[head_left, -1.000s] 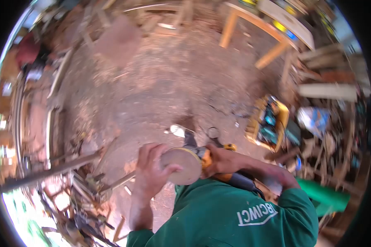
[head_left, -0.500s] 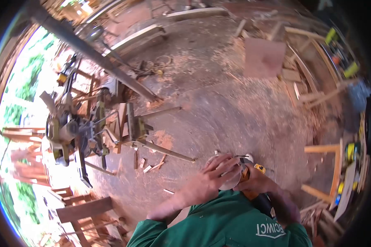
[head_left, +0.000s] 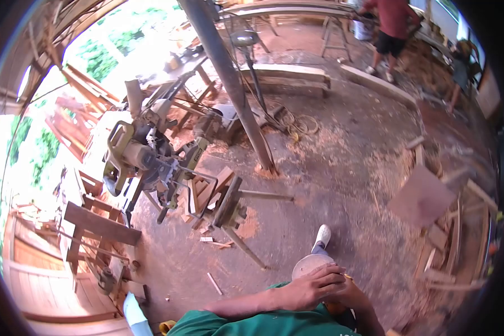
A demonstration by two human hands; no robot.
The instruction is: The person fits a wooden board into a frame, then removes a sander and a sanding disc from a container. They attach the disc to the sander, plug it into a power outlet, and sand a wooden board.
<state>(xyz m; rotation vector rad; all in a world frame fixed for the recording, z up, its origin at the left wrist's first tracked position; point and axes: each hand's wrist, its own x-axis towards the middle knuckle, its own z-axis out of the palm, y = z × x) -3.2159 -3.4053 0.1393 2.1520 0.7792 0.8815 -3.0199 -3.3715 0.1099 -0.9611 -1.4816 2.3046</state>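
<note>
Low in the head view, my left hand point(head_left: 313, 287) lies over a round tan sanding disc point(head_left: 307, 264) with its fingers curled on the rim. The disc sits on an orange and black angle grinder point(head_left: 337, 307), mostly hidden by my hands and green shirt. My right hand point(head_left: 354, 295) wraps the grinder body just right of the disc, partly under the left hand. A white shoe point(head_left: 321, 236) shows on the floor right above the disc.
A mitre saw point(head_left: 143, 157) on a metal stand stands at left with wood offcuts below. A grey steel post point(head_left: 229, 84) rises at centre. A square board point(head_left: 423, 197) and stacked timber lie at right. A person in a red shirt point(head_left: 391, 22) stands far back. Sawdust covers the floor.
The view has swung round from the yellow tool crate to the mitre saw and post. Both hands stay on the disc and grinder, now lower in the frame.
</note>
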